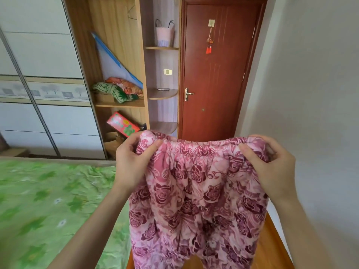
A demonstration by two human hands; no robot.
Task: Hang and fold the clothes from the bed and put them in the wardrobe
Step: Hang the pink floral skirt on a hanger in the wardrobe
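Pink trousers with a dark rose print [196,200] hang in front of me, held up by their elastic waistband. My left hand [132,162] grips the waistband's left end, thumb over the front of the cloth. My right hand [272,164] grips the right end the same way. The legs drop out of view at the bottom. The bed with a green leaf-patterned sheet [48,206] lies at the lower left. The wardrobe [116,55] stands ahead on the left, its open wooden section showing folded colourful fabric [120,90] on a shelf.
White sliding wardrobe doors [38,74] fill the left. A red box [122,124] lies on a lower shelf. Corner shelves hold a small pink bag [164,35]. A closed red-brown door [217,74] faces me, a grey wall [310,74] is on the right, with wooden floor [272,249] below.
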